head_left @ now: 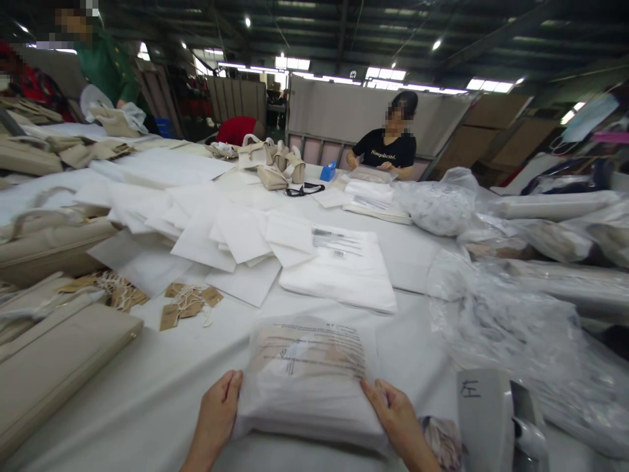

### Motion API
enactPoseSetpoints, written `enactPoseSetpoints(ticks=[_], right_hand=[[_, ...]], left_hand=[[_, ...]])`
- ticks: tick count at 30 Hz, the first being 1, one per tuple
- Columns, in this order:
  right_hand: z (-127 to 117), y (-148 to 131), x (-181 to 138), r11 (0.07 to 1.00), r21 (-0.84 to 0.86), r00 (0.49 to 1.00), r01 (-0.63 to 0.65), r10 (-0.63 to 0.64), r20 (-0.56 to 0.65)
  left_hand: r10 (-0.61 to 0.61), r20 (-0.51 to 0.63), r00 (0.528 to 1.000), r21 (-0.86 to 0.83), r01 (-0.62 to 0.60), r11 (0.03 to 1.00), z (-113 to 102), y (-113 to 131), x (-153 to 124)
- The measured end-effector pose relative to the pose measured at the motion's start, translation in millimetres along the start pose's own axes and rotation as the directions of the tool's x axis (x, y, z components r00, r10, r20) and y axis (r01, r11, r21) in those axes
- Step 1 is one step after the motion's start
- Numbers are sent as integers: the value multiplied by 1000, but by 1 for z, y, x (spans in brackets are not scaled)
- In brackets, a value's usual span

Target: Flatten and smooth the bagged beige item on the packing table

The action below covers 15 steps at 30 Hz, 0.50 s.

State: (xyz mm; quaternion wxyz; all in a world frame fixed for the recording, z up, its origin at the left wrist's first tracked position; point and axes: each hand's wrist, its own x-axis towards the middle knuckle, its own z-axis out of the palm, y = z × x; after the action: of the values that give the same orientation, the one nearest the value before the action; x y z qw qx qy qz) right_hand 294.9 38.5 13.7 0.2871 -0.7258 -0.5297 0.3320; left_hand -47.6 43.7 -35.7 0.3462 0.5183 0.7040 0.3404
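A handbag packed in a printed translucent plastic bag lies on the white table right in front of me. My left hand presses its near left edge, fingers curled against the plastic. My right hand lies on the near right corner, fingers spread along the edge. Both hands hold the package by its sides.
A stack of white dust bags and loose white sheets lie beyond. Brown paper tags lie at left, beige handbags at far left, clear plastic bags at right. A seated person works across the table; another person stands far left.
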Motion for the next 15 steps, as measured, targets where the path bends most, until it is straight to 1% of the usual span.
enactPoseSetpoints(ticks=[3, 4, 5, 6, 7, 8, 9, 10, 11, 12, 13, 14, 15], right_hand=[[-2, -1, -1, 1000, -29, 999, -2, 0, -41], [-3, -1, -2, 999, -35, 999, -1, -1, -53], [-3, -1, -2, 999, -39, 998, 0, -3, -63], [-4, -1, -3, 999, -41, 997, 1, -4, -73], [-4, -1, -3, 999, -42, 997, 3, -7, -82], [-4, -2, -4, 999, -42, 996, 6, -10, -90], [-4, -2, -4, 999, -42, 995, 10, -14, -99], [-4, -2, -5, 999, -41, 994, 14, -18, -107], [-4, -2, -5, 999, -40, 993, 16, -21, -115], [-4, -1, -6, 999, -37, 992, 17, -22, -123], [-4, 0, -7, 999, -33, 991, 15, -19, -130], [-4, 1, -8, 1000, -24, 991, 11, -15, -135], [-4, 3, -10, 1000, -12, 991, 4, -6, -136]], left_hand=[[39, -51, 998, 38, -37, 999, -11, 8, 0], [57, -110, 992, 53, -51, 997, -16, 11, -2], [97, -212, 972, 81, -82, 993, -20, 15, -5], [174, -343, 923, 122, -140, 983, -24, 20, -10], [295, -456, 840, 179, -238, 955, -27, 26, -17], [451, -514, 729, 252, -374, 892, -27, 33, -26], [626, -491, 605, 336, -532, 777, -25, 42, -35], [789, -385, 478, 400, -685, 610, -20, 52, -44], [904, -221, 367, 425, -798, 428, -13, 62, -52], [959, -45, 278, 441, -856, 269, -3, 73, -58], [965, 97, 243, 466, -868, 172, 7, 82, -62], [947, 198, 254, 508, -853, 122, 16, 89, -64], [922, 257, 291, 553, -826, 107, 25, 94, -64]])
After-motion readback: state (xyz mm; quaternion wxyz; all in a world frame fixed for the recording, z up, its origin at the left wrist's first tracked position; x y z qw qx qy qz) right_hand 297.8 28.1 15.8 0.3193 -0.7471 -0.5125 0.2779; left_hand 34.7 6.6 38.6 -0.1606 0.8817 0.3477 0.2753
